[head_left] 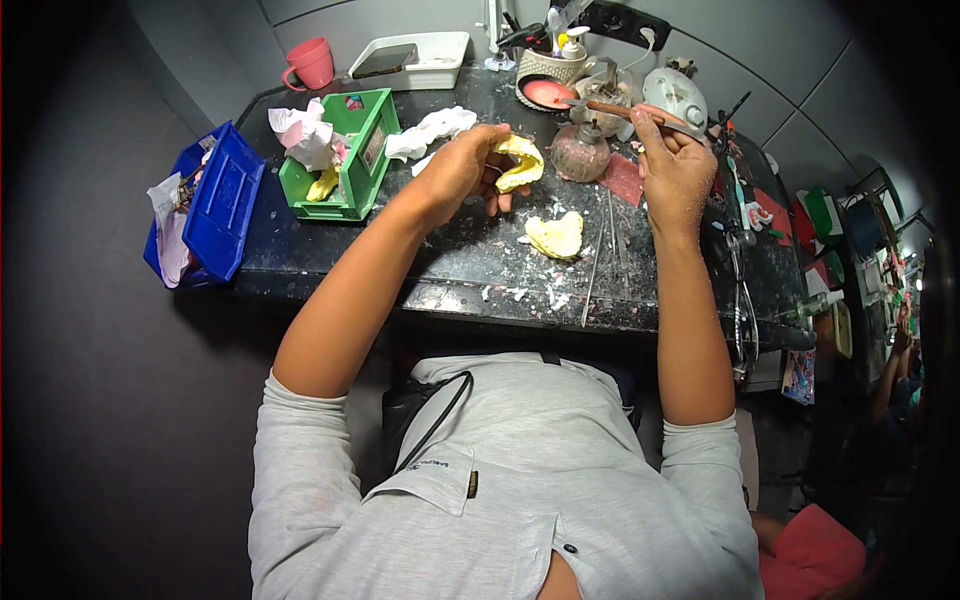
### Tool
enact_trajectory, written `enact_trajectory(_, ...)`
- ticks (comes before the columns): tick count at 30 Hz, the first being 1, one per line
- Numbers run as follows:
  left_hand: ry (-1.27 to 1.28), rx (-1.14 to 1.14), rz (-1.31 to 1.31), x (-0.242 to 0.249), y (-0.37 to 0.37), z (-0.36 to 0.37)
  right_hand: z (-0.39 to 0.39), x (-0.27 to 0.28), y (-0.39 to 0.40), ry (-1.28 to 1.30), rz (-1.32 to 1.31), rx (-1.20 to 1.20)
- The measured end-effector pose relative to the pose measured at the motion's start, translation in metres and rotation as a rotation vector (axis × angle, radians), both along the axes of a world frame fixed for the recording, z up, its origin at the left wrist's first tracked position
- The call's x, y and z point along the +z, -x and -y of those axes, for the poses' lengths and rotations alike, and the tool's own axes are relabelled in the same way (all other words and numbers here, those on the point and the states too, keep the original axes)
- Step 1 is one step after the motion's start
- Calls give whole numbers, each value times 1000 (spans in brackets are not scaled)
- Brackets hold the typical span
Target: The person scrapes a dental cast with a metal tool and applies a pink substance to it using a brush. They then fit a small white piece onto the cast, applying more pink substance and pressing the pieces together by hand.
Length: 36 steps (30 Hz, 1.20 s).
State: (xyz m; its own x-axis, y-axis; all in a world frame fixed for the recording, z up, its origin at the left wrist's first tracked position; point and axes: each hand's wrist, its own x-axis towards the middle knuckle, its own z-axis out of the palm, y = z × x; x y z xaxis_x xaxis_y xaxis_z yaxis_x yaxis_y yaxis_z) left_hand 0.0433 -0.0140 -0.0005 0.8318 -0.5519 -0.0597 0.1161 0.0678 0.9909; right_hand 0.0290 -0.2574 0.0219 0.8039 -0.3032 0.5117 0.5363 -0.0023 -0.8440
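My left hand (466, 172) is closed around a yellow, horseshoe-shaped dental cast (524, 170), holding it up over the bench. In my right hand (676, 170) is a wax knife (620, 109) with a brown wooden handle, gripped between thumb and fingers. Its blade points left, close to a round dish of pink wax (548, 94) and above a glass spirit lamp (580, 152). A second yellow cast (556, 236) lies on the bench between my forearms. Beside the lamp is a sheet of pink wax (622, 180).
Thin metal tools (597, 262) and white and pink scraps lie on the black bench (330, 245). On the left are a green bin (372, 160) and a blue bin (228, 205). Behind stand a pink mug (312, 64) and a white tray (440, 62). Another person's red sleeve (815, 550) shows lower right.
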Motion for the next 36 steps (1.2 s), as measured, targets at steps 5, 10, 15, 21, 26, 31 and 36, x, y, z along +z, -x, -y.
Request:
enact_trajectory(5, 1, -1, -1, -3, -2, 0, 4, -2, -2, -37, -37, 25)
enact_trajectory(10, -4, 2, -1, -1, 0, 1, 0, -2, -2, 4, -8, -2)
enact_trajectory(15, -1, 9, -7, -2, -1, -1, 9, -1, 2, -79, -79, 34)
enact_trajectory(21, 8, 9, -10, -4, -3, -2, 43, -8, 11, -258, -178, -72)
enact_trajectory(26, -1, 6, -9, -2, -2, -2, 50, -14, 11, -227, -256, -128)
enact_trajectory(31, 10, 19, -8, -3, -2, -2, 40, -7, 17, -223, -216, -86)
enact_trajectory(36, 3, -8, 0, -3, -2, -2, 9, -1, 31, -129, -33, 103)
